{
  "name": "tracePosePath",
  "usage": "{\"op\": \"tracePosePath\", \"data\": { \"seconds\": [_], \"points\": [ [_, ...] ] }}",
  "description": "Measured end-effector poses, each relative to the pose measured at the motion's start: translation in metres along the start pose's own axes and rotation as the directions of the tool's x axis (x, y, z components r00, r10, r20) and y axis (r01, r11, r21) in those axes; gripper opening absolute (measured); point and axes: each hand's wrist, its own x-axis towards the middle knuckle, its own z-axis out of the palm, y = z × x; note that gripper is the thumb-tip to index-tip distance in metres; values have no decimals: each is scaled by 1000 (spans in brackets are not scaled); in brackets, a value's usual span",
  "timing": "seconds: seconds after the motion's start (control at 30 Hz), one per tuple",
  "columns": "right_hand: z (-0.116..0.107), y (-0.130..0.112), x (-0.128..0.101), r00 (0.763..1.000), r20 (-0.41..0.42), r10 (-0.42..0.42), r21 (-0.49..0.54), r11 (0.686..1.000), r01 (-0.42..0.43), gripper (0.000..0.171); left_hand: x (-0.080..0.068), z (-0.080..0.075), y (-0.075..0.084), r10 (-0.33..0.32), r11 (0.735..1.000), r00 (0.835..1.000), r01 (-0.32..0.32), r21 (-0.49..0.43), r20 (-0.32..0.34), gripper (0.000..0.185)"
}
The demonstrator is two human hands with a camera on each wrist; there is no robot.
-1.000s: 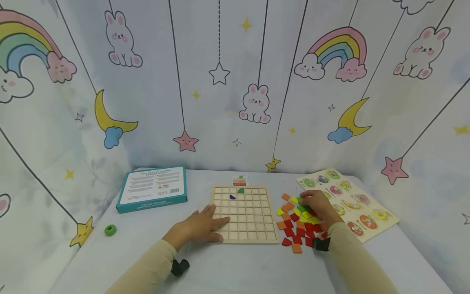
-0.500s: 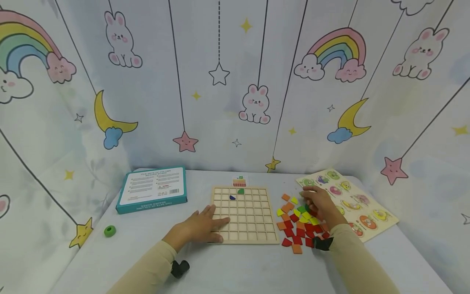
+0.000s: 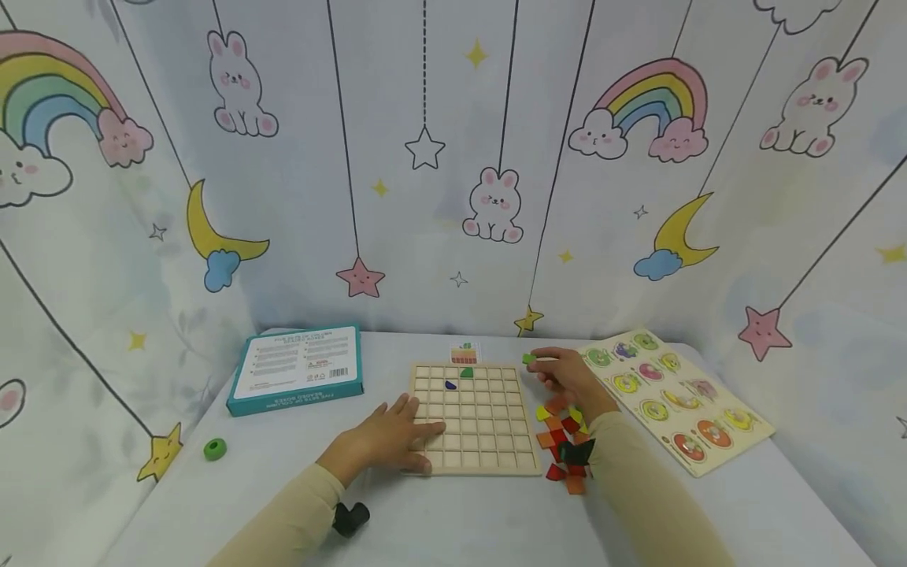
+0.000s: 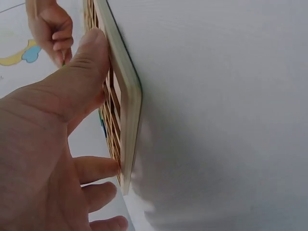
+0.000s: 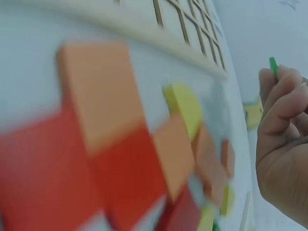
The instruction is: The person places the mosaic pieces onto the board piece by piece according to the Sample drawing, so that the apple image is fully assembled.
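My right hand (image 3: 569,376) pinches a small light-green tile (image 3: 528,359) between thumb and fingertips, just off the far right corner of a wooden grid board (image 3: 486,415). In the right wrist view only a narrow edge of that green tile (image 5: 274,65) shows above the fingertips. Spread fingers of my left hand (image 3: 381,439) rest on the board's left side; in the left wrist view its thumb (image 4: 86,60) lies along the rim. On the grid are a dark-green rounded piece (image 3: 467,372) in the far row and a dark-blue piece (image 3: 450,385) one row nearer.
Red, orange and yellow tiles (image 3: 555,441) lie heaped right of the board, partly under my right forearm. A small pattern card (image 3: 464,353) sits behind the board. A fruit puzzle board (image 3: 655,409) lies at right, a teal box (image 3: 296,370) and a green ring-shaped bead (image 3: 215,450) at left.
My right hand has lifted the light-green tile from the heap and carried it left toward the board's far right corner. My left hand has stayed in place.
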Motion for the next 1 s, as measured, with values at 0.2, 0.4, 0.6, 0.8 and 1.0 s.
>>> {"op": "tracePosePath", "data": {
  "seconds": [0.2, 0.4, 0.6, 0.8, 1.0],
  "points": [
    [42, -4, 20, 998, 46, -49, -197, 979, 57, 43, 4, -3, -3, -37, 999, 999, 35, -38, -28, 78],
    [74, 3, 30, 988, 85, -129, -448, 881, 154, 39, 11, 2, -4, -36, 997, 999, 34, -72, -19, 82],
    [87, 7, 31, 982, 56, -182, -617, 767, 177, 32, 15, 6, -4, -51, 997, 998, 50, -60, -19, 83],
    [89, 4, 31, 972, 80, -221, -706, 675, 212, 32, 15, 5, -4, -64, 997, 998, 63, -53, -16, 85],
    [91, 5, 28, 968, 86, -234, -744, 632, 219, 38, 13, 5, -3, -64, 997, 998, 63, -52, -20, 83]
  ]
}}
